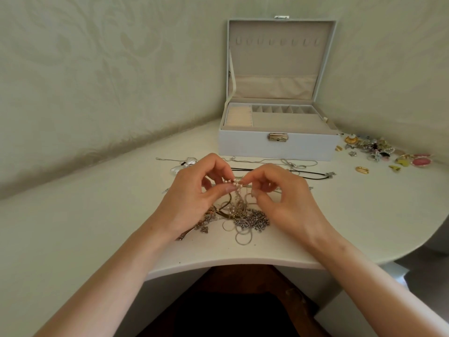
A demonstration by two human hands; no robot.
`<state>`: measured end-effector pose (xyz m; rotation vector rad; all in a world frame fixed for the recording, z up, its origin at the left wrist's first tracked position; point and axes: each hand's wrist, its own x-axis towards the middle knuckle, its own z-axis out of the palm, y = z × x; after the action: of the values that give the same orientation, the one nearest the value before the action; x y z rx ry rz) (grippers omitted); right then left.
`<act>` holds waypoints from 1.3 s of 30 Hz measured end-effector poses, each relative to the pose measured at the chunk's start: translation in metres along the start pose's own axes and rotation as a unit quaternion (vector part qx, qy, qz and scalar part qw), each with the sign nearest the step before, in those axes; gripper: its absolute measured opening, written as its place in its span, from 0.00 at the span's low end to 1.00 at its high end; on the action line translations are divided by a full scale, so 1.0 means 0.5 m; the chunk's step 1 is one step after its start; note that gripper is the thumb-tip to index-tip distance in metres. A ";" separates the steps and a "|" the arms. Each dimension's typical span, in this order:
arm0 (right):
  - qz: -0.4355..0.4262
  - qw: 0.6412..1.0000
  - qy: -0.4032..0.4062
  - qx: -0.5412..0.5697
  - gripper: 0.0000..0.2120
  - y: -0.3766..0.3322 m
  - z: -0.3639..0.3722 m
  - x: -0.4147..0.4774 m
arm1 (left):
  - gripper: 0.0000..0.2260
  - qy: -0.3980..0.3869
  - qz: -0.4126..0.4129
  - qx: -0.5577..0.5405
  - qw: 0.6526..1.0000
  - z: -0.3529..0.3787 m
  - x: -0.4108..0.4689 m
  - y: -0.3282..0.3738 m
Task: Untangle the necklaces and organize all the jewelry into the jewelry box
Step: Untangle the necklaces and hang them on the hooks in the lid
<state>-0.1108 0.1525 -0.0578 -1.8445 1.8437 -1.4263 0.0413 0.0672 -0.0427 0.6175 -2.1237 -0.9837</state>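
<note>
KNOT WORK: In front of the open jewelry box (277,148), our left hand (194,190) and right hand (279,198) each pinch a pearl strand (237,189) between thumb and fingertips. They hold its top clear of the tangle of necklaces (245,221), which lies on the table (97,227), nearer to us than the box. The strand's lower end drops into a knot of silver chains and dark leaf-shaped links; how it threads through them we cannot tell. Between our hands and the box lie a black cord necklace (313,173) and a thin silver chain (290,164), laid out singly, with a bow pendant (184,164) off the box's front left corner. To the box's right sits a scatter of brooches and earrings (379,152). The box's compartments look empty, so we judge the sorting has barely begun. To do this step well, we would hold the pearls lightly, widen each loop before drawing anything through, and lift the strand away from the pile a little at a time. A hard tug could tighten the knot or break the thread.
</note>
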 end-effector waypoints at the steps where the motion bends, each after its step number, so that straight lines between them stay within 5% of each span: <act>1: 0.003 1.000 -0.011 0.010 0.11 -0.004 -0.002 -0.002 | 0.06 -0.001 -0.004 -0.005 1.000 0.000 0.000 0.000; 5: 0.024 0.996 -0.083 0.019 0.16 -0.013 -0.003 -0.004 | 0.04 -0.004 -0.023 -0.040 0.999 0.000 -0.003 0.000; 16: -0.002 0.998 0.019 0.057 0.14 -0.012 -0.009 -0.007 | 0.06 -0.032 -0.043 -0.112 0.992 -0.005 0.002 0.005; 20: 0.009 0.998 -0.010 0.065 0.06 -0.015 -0.008 -0.008 | 0.04 -0.029 -0.050 -0.129 0.990 -0.005 0.001 0.004; 39: -0.010 0.999 -0.014 0.039 0.07 -0.011 -0.002 -0.007 | 0.02 -0.054 -0.040 -0.138 0.988 -0.002 -0.001 0.008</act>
<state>-0.1070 0.1568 -0.0553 -1.8407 1.7352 -1.4494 0.0419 0.0691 -0.0393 0.5236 -2.0172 -1.3534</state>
